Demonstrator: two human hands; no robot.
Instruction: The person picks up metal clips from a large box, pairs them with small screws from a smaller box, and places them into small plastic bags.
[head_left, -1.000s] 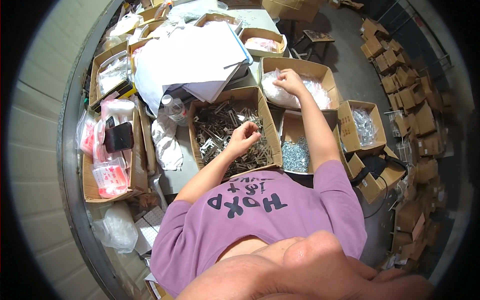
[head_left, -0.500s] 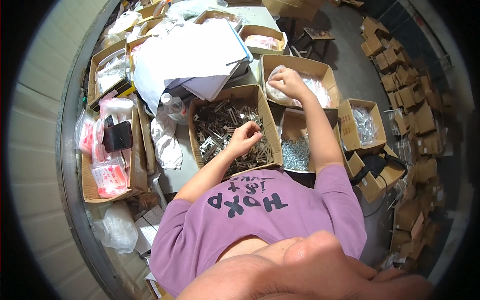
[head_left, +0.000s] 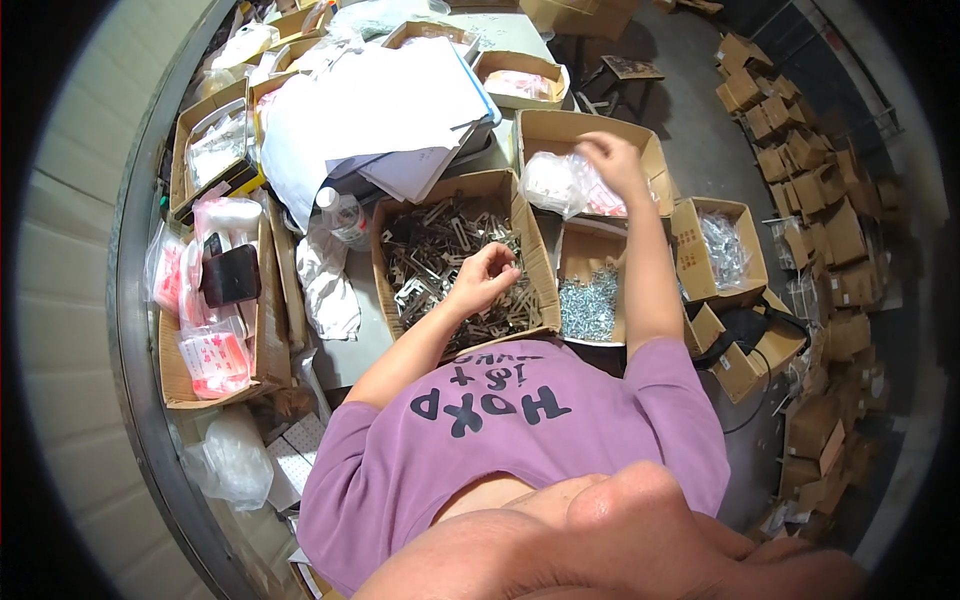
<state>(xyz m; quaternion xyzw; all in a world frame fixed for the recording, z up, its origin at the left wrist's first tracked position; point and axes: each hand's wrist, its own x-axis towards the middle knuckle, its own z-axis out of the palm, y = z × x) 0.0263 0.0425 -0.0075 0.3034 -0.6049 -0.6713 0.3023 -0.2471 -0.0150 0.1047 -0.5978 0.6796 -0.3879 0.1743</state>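
Note:
My left hand (head_left: pixel 486 280) hovers over a carton (head_left: pixel 556 290) heaped with flat slotted metal brackets (head_left: pixel 440 245). Its fingers are curled together; whatever they may pinch is too small to make out. Farther right, my right hand (head_left: pixel 616 165) is above another carton (head_left: pixel 640 135), its fingers loosely apart and slightly blurred. Beside those fingers, a clear plastic bag with white contents (head_left: pixel 553 183) rests at that carton's near left side. Pink-and-white plastic bags (head_left: pixel 604 198) lie under the right hand. Just below my right forearm is a carton of small silvery screws or similar hardware (head_left: pixel 588 308).
White papers (head_left: pixel 370 100) cover the table beyond the brackets, with a plastic bottle (head_left: pixel 343 215) and white cloth (head_left: pixel 328 285) nearby. At left, a carton (head_left: pixel 270 340) holds bags and a dark phone (head_left: pixel 231 277). Another carton of bagged parts (head_left: pixel 725 245) stands right. Stacked cartons (head_left: pixel 835 225) line the floor.
My right hand has let go of the white-filled bag and shifted right. The bag now sits lower, over the carton's near left side. My left hand has hardly moved.

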